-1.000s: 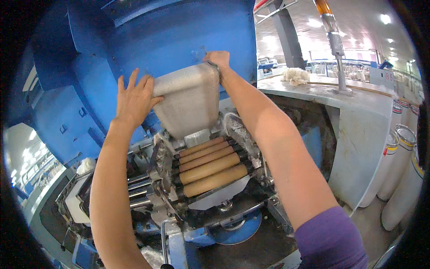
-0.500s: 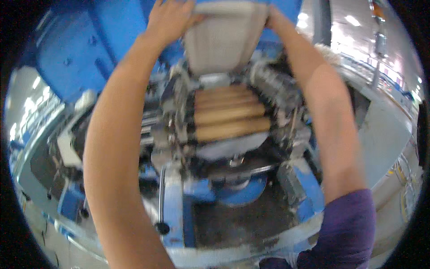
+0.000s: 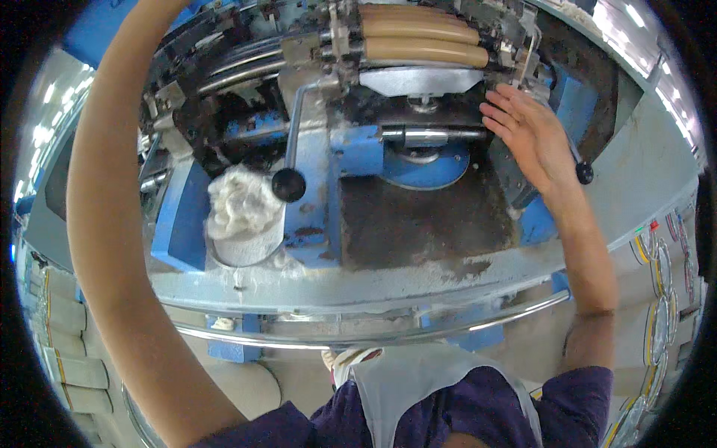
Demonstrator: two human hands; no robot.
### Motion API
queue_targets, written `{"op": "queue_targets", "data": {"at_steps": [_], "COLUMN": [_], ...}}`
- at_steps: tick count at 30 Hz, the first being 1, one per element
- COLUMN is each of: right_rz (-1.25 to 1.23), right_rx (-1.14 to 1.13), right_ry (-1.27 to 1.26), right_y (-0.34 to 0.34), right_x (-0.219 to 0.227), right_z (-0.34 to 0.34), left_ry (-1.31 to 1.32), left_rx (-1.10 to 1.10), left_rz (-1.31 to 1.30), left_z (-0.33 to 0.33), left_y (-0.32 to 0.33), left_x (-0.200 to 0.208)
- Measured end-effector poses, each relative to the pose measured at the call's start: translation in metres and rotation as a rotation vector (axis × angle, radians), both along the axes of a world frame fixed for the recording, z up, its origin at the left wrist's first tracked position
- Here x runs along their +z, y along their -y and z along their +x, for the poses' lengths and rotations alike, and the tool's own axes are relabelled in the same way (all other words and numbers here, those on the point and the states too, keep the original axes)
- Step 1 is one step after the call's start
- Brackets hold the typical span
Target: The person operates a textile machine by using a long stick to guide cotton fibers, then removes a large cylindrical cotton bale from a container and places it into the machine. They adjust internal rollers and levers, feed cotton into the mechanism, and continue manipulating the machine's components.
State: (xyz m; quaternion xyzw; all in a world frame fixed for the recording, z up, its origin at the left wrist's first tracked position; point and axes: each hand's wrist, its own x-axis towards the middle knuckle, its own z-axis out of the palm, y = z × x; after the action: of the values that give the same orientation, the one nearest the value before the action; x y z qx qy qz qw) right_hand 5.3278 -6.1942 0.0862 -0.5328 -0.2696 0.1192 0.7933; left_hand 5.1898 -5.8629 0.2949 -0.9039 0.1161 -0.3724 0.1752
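Observation:
My right hand [image 3: 529,127] is open with its fingers stretched out and nothing in them. It hovers near the right end of a white metal plate [image 3: 422,82] below the tan rollers [image 3: 426,52] of a blue and grey machine. My left forearm [image 3: 108,179] reaches up along the left side and leaves the picture at the top, so the left hand is hidden. A clump of white fibre [image 3: 243,200] lies in a round opening left of a lever with a black knob [image 3: 288,185].
A second black-knobbed lever [image 3: 584,172] stands right of my right wrist. Along the machine's front edge runs a bent metal rail [image 3: 373,340], close to my apron [image 3: 418,381]. Tall cans with coloured bands line the floor at the left [image 3: 71,373].
Both hands were on a pale grey cover at the top; it is now out of view. My right hand has come down to the rollers' right end. The view has tilted downward.

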Motion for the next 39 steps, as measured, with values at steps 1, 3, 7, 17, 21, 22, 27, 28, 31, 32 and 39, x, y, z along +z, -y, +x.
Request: {"op": "queue_targets", "data": {"at_steps": [1,3,7,17,21,22,27,28,31,32,39], "right_rz": [0.041,0.134,0.264,0.520,0.559,0.551,0.588,0.555,0.570,0.583,0.466], "right_rx": [-0.055,-0.221,-0.287,-0.328,-0.352,-0.330,-0.313,-0.323,-0.349,-0.362,-0.438], "right_ry": [-0.097,-0.301,-0.411,-0.512,-0.601,-0.593,-0.551,-0.508,-0.458,-0.468,-0.399], "right_y": [-0.008,-0.022,-0.052,-0.128,-0.131,-0.131,-0.135,-0.138,-0.146,-0.149,-0.142], "right_x": [-0.011,-0.022,-0.036,-0.033,-0.030,-0.031,-0.042,-0.045,-0.054,-0.056,-0.050], "right_z": [0.001,0.010,0.050,0.098,0.096,0.096,0.103,0.106,0.118,0.122,0.108], "left_ry": [-0.193,0.189,0.066,-0.126,0.399,0.509,0.495,0.484,0.320,0.278,0.234], "left_rx": [0.061,-0.065,-0.005,-0.647,-0.800,-0.740,-0.914,-0.929,-0.970,-0.997,-1.100], "left_rz": [-0.031,-0.433,-0.316,-1.497,-2.301,-2.388,-2.683,-2.643,-2.581,-2.531,-2.624], "left_z": [-0.048,-0.076,-0.154,-0.073,0.059,0.085,0.164,0.170,0.185,0.188,0.196], "left_y": [-0.001,0.003,0.018,0.143,0.137,0.126,0.095,0.092,0.084,0.081,0.075], "left_x": [-0.015,-0.090,-0.189,-0.262,-0.259,-0.256,-0.254,-0.254,-0.251,-0.251,-0.245]}}
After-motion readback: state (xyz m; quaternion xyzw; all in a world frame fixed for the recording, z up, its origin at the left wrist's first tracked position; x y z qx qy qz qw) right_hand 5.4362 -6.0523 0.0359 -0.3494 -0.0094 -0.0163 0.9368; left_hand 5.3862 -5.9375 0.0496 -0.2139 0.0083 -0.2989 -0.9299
